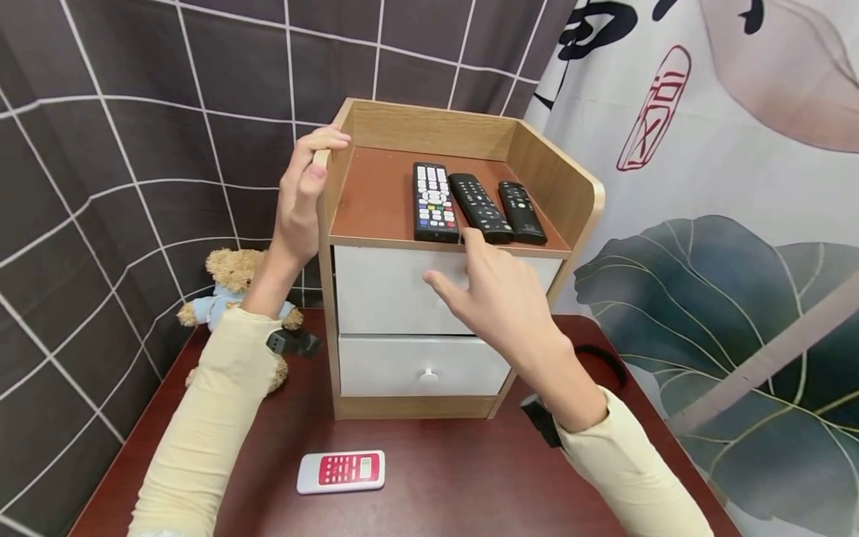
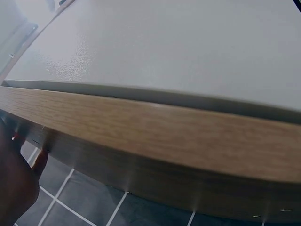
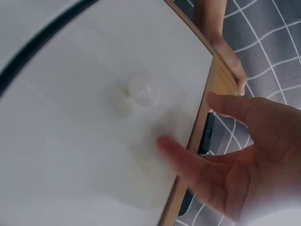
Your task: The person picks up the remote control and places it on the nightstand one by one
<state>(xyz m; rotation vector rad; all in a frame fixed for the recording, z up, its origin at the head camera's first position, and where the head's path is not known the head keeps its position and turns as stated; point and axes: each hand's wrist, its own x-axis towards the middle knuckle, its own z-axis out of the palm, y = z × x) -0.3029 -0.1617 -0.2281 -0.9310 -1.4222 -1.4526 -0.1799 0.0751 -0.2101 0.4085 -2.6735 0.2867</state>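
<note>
A small wooden cabinet with a white upper drawer and a white lower drawer stands on the table. My left hand grips its left side panel, fingers over the edge and thumb at the front. In front of the upper drawer is my right hand, its thumb spread and fingers near the top's front edge, holding nothing. The right wrist view shows the drawer's round knob apart from the fingers. On the brown top lie a remote control with white buttons and two black remote controls.
A white calculator with a red keypad lies on the dark red table in front of the cabinet. At left sits a teddy bear in blue, partly behind my left arm. Dark checked cloth and a printed white curtain hang behind.
</note>
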